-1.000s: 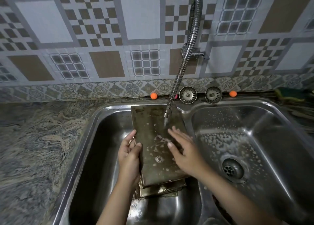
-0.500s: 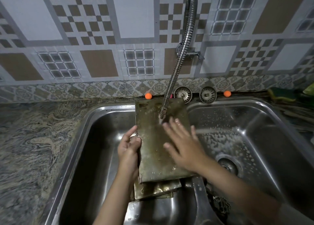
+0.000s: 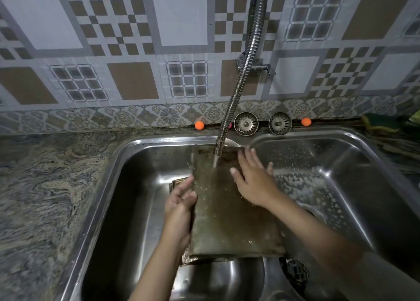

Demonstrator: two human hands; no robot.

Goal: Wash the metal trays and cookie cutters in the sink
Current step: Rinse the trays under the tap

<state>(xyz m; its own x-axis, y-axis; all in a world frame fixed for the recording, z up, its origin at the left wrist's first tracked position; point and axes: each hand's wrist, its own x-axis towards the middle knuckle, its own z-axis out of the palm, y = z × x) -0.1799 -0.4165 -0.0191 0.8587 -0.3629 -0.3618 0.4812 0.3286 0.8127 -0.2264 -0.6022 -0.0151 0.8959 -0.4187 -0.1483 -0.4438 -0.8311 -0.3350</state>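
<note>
While water from the flexible faucet (image 3: 241, 78) runs onto the top metal tray (image 3: 231, 209), I judge the step in hand to be rinsing that tray. The tray sits tilted over the left basin of the sink (image 3: 109, 187), its far edge up under the faucet's nozzle and its near edge low, with at least one more tray (image 3: 179, 182) showing beneath it on the side away from the faucet's stream. My left hand (image 3: 179, 207) is the grip here: thumb on the wet face, fingers curled round the tray's left edge, holding it steady. My right hand (image 3: 252, 180) lies flat with fingers spread on the tray just beside the stream, holding nothing, seemingly rubbing the surface. Suds speckle the right basin, beyond the tray from my left hand. What may be a cookie cutter (image 3: 295, 271) lies dark below the tray's near right corner; I cannot tell for certain.

Next, I think, the tray needs its whole face swept under the stream, then its back turned up. The wet edge calls for a firm hold, since it could slip onto the tray below.
</note>
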